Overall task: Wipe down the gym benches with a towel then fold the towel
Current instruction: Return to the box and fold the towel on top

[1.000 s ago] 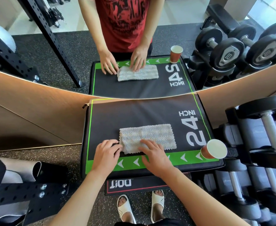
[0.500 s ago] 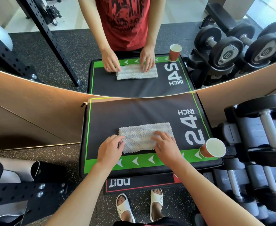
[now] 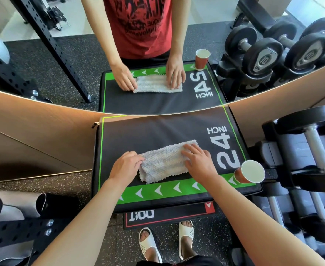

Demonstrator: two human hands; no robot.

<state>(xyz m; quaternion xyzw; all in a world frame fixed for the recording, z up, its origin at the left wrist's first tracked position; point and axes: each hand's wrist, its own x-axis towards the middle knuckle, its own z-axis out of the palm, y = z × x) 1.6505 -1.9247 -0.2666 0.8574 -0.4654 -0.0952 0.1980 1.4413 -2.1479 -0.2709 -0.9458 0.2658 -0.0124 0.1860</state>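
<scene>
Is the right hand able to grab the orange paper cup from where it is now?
Probably yes. The right hand rests on the grey fluffy towel, and the orange paper cup stands just to its right on the black padded box's corner. Nothing lies between them; it would only have to let go of the towel.

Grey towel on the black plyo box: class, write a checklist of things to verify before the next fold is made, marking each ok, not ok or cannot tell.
1. The grey fluffy towel lies wholly on the black padded box with green border: ok.
2. The left hand touches the towel's left end: ok.
3. The right hand rests on the right end: ok.
4. Towel edges aligned squarely: not ok, it lies skewed.
5. The red paper cup stands apart from the towel: ok.
6. Cup empty: cannot tell.
</scene>
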